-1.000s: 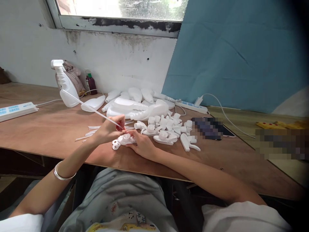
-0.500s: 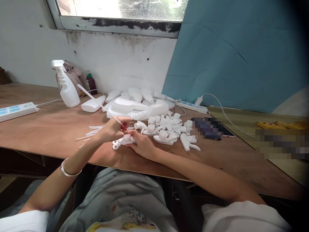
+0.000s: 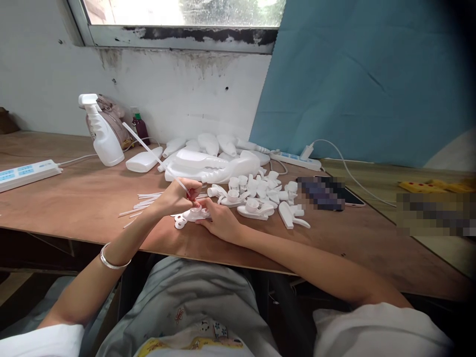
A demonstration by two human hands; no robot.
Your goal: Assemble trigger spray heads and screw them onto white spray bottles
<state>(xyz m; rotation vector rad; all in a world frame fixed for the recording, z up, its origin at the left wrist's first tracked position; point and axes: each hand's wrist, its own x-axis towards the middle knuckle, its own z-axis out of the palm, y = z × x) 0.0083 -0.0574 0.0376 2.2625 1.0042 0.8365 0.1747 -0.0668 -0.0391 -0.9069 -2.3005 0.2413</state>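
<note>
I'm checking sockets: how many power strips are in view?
2: the left power strip at the picture's left edge; the back power strip by the blue cloth. Others may be hidden.

At the left of the worktop [image 3: 85, 198] lies a power strip [image 3: 29, 175]; toward the back edge, a pinkish bag [image 3: 112, 120] and a green-capped dark bottle [image 3: 141, 130]. Near the back right corner lie another power strip [image 3: 289, 158] and dark devices [image 3: 322, 194], partly blurred.
</note>
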